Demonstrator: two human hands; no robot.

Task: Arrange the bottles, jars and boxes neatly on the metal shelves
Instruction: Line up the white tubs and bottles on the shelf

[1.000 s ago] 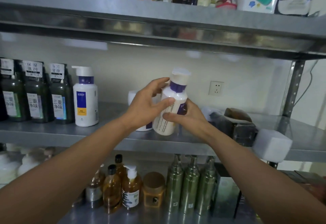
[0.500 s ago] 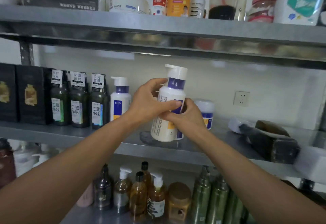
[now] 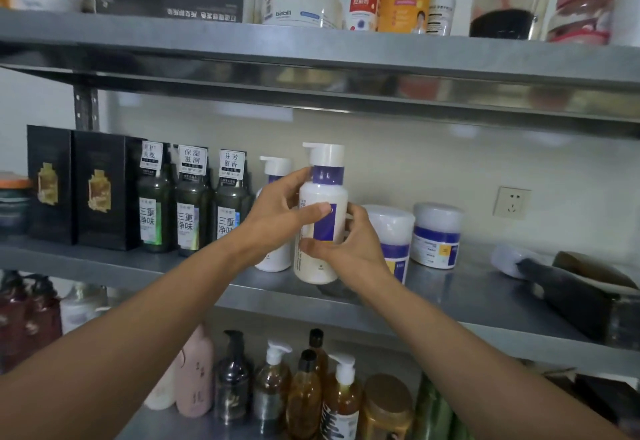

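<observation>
Both my hands hold a white pump bottle (image 3: 322, 193) with a purple collar and label, upright, its base at the middle metal shelf (image 3: 450, 301). My left hand (image 3: 277, 217) wraps its left side, thumb across the front label. My right hand (image 3: 343, 242) grips its lower right side. Just behind and left stands a matching white pump bottle (image 3: 275, 263), partly hidden by my left hand. To the right stand two white jars (image 3: 394, 231) (image 3: 437, 235) with purple bands.
Left on the middle shelf stand three dark green bottles (image 3: 192, 207) and two black boxes (image 3: 100, 190). A dark lying object (image 3: 568, 287) sits at the right. Upper shelf (image 3: 311, 48) carries boxes and bottles; the lower shelf holds amber pump bottles (image 3: 304, 394). A wall socket (image 3: 512, 203) is behind.
The white pump bottle in both hands has moved left along the middle shelf, closer to the matching pump bottle. The view has shifted left, showing the black boxes.
</observation>
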